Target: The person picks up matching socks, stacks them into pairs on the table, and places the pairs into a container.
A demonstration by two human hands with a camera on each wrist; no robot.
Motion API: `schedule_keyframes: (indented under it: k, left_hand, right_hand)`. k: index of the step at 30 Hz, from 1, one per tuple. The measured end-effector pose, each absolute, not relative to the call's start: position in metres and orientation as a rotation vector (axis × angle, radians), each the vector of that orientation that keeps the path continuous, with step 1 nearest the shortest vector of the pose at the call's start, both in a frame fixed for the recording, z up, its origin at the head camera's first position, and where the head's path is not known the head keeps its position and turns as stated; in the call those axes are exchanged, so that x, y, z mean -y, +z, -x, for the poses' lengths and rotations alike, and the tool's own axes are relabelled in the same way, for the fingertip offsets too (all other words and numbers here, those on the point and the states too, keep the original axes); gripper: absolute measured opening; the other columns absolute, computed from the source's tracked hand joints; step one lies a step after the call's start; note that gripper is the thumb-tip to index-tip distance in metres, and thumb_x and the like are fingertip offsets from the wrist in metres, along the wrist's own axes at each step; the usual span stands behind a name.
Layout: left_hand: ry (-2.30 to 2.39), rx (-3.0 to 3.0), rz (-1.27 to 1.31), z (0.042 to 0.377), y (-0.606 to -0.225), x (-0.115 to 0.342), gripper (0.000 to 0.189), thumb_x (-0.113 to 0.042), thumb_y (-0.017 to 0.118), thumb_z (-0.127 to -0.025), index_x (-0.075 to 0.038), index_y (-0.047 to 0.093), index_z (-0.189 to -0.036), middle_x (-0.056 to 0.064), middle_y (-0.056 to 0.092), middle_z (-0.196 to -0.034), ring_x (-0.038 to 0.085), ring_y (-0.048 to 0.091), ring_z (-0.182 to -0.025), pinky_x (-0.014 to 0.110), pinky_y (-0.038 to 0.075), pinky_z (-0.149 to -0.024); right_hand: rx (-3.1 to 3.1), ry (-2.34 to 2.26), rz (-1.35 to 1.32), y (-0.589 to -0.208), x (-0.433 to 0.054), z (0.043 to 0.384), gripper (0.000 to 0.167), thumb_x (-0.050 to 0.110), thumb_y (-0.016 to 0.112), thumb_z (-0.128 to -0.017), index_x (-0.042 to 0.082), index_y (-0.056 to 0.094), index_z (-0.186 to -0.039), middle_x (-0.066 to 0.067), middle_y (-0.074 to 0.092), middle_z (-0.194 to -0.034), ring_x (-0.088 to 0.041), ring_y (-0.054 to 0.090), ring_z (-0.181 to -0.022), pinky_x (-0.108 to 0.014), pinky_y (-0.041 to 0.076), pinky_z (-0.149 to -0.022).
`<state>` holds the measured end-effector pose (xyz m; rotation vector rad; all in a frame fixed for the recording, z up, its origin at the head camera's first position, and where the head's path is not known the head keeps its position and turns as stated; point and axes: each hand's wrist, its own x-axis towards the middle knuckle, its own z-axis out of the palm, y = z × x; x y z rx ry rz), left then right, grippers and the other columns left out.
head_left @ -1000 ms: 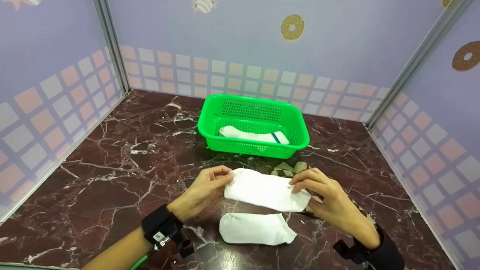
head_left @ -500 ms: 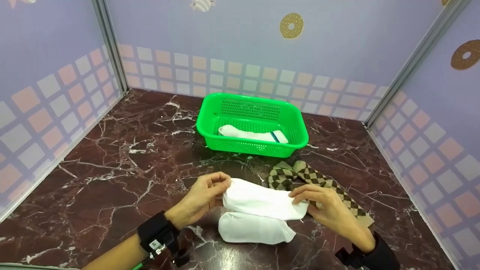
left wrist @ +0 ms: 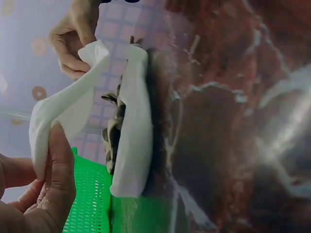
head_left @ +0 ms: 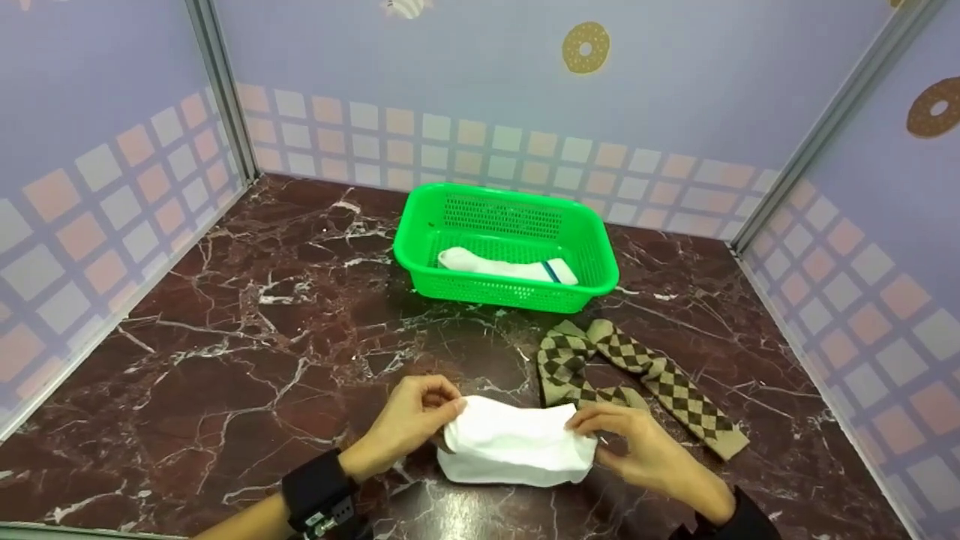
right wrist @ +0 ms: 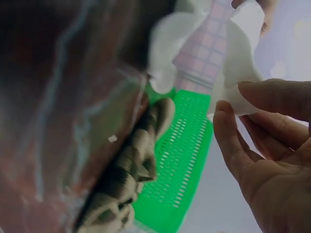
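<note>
- Nearest, a black strap (head_left: 319, 487) rings the left wrist; it probably carries the camera aimed at that hand's work.
- The lower white sock (head_left: 510, 475) lies flat on the table (head_left: 262, 375), crosswise to the viewer, so that its length runs roughly parallel to the sock above.
- The upper white sock (head_left: 510, 427) hangs over it, largely covering it in the head view; the left wrist view shows a gap between the two.
- The left hand (head_left: 409, 420) pinches the upper white sock at one end, thumb against fingers; the right hand (head_left: 641, 448) pinches the opposite end likewise. Held at both ends, the soft cloth presumably stays spread out instead of drooping, though its middle sags a little.
- Beyond the right hand lie two checked socks (head_left: 667, 381), one bent, the other stretched diagonally; they sit to the side, apparently out of the hands' way. The hand hides part of the bent one.
- Farther back, the green basket (head_left: 495, 294) stands upright, its open top probably within forward reach. Inside, a striped sock (head_left: 499, 268), white with a dark blue band, rests along the near wall.
- Farthest, a lilac panel (head_left: 375, 45) with pale squares closes the space.
</note>
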<state>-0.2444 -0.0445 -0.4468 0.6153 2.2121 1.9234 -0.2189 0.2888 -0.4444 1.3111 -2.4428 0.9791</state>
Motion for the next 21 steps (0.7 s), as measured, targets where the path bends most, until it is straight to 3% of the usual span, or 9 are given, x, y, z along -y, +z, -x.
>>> schedule_keyframes:
  k: [6,9,15,21]
  left_hand:
    - [1.829,-2.186,-0.623,0.243,-0.454,0.047,0.013,-0.006,0.065,-0.090,0.006,0.063,-0.090,0.011,0.066,-0.071,0.021,0.062,-0.047,0.039,0.052,-0.041]
    - [1.746,-2.238,-0.604,0.243,-0.458,0.049,0.014,-0.009,0.066,-0.090,0.005,0.063,-0.088,0.008,0.064,-0.062,0.018,0.059,-0.040,0.041,0.050,-0.038]
    - [1.576,-2.332,-0.636,0.243,-0.462,0.053,0.013,-0.013,0.066,-0.090,-0.001,0.064,-0.085,0.005,0.061,-0.053,0.015,0.057,-0.037,0.038,0.049,-0.035]
    - [1.500,-2.315,-0.653,0.243,-0.459,0.057,0.013,-0.013,0.066,-0.090,-0.002,0.062,-0.084,0.009,0.062,-0.053,0.018,0.058,-0.038,0.036,0.049,-0.036]
  right_hand:
    - [2.498,1.042,-1.348,-0.454,-0.285,0.216,0.050,-0.023,0.063,-0.061,0.004,0.069,-0.103,-0.007,0.065,-0.109,-0.026,0.064,-0.099,-0.031,0.052,-0.085]
    - [2.518,1.016,-1.366,-0.458,-0.284,0.215,0.047,-0.020,0.062,-0.063,0.003,0.069,-0.102,-0.007,0.064,-0.110,-0.024,0.063,-0.099,-0.030,0.052,-0.083]
    - [2.521,0.937,-1.396,-0.463,-0.282,0.216,0.041,-0.018,0.062,-0.065,0.001,0.069,-0.100,-0.008,0.063,-0.109,-0.022,0.062,-0.099,-0.027,0.052,-0.080]
    - [2.527,0.831,-1.421,-0.463,-0.281,0.216,0.036,-0.015,0.064,-0.068,0.002,0.070,-0.099,-0.006,0.063,-0.111,-0.023,0.059,-0.102,-0.032,0.051,-0.085]
